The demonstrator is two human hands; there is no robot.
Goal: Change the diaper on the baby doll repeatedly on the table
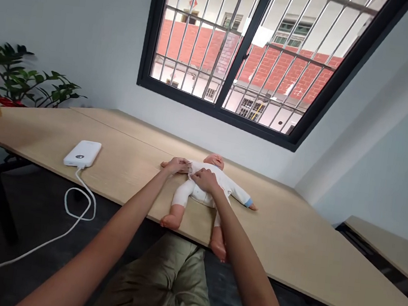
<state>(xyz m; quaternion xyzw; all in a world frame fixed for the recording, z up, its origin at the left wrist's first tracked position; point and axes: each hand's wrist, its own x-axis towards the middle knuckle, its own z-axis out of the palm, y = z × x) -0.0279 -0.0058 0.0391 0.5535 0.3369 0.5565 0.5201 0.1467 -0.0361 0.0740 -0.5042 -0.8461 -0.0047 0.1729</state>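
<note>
A baby doll [210, 189] in a white bodysuit lies on its back on the light wooden table [131, 164], head toward the window, legs hanging over the near edge. My left hand [177, 165] pinches the white sleeve at the doll's arm. My right hand [205, 179] is closed on the white fabric at the doll's chest. The fingertips of both hands are partly hidden by the cloth.
A white power bank [82, 153] lies on the table to the left, and its white cable [70, 216] loops down over the edge. A green potted plant [23, 78] stands at the far left. A barred window [253, 55] fills the wall behind. A second table [389, 248] is at the right.
</note>
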